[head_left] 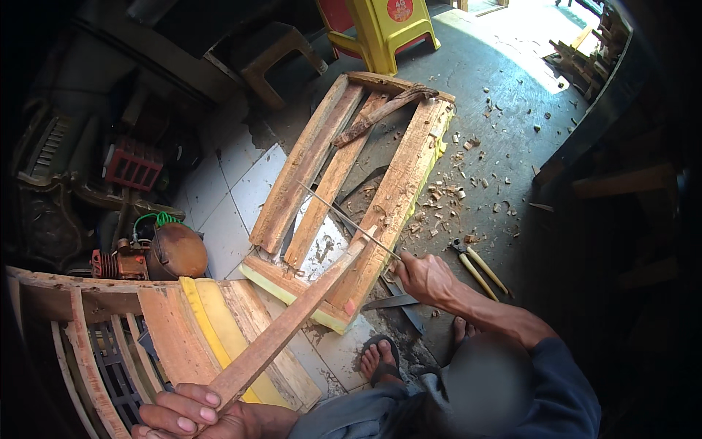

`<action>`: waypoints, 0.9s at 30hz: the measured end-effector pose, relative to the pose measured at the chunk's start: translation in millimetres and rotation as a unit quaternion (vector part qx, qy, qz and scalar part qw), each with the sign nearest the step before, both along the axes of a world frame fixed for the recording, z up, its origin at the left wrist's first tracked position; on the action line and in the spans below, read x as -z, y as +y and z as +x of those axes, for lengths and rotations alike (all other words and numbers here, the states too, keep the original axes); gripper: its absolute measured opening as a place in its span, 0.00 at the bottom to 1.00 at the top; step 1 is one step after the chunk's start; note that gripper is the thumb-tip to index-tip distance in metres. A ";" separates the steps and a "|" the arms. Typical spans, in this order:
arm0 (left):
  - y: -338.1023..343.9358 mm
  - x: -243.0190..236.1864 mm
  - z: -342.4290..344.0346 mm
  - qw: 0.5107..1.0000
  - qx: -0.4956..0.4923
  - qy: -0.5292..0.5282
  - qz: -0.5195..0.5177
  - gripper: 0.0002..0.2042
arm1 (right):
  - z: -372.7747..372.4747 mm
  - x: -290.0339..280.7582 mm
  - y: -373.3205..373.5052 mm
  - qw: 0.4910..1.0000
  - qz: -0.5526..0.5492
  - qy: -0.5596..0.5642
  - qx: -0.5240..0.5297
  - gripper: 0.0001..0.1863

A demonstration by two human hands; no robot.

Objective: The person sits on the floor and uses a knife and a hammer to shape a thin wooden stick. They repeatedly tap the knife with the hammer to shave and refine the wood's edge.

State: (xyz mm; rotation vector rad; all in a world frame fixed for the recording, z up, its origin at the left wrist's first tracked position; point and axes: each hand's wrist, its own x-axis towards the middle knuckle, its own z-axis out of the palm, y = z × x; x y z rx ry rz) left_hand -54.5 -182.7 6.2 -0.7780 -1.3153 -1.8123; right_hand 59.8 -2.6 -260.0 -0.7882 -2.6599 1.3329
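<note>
Long brown wooden bar (pixel 292 316) is gripped in L hand (pixel 194 413), tip over R edge of rect. wooden frame (pixel 406 168), crossed by thin metal rod (pixel 333 208) held in R hand (pixel 424 278). Round red label (pixel 400 9) is seen on yellow plastic stool (pixel 369 36) past far edge; contents of red slotted box (pixel 135 164) unclear.

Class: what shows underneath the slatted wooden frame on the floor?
Through gaps in the wooden frame: white tiles, dark floor and a dark curved strip. Whatever lies directly beneath its slats is covered.
</note>
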 end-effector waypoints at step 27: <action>-19.5 12.3 7.5 0.998 0.014 -0.019 -0.055 0.20 | 30.5 -26.3 -3.0 0.560 -0.814 0.154 0.033 0.27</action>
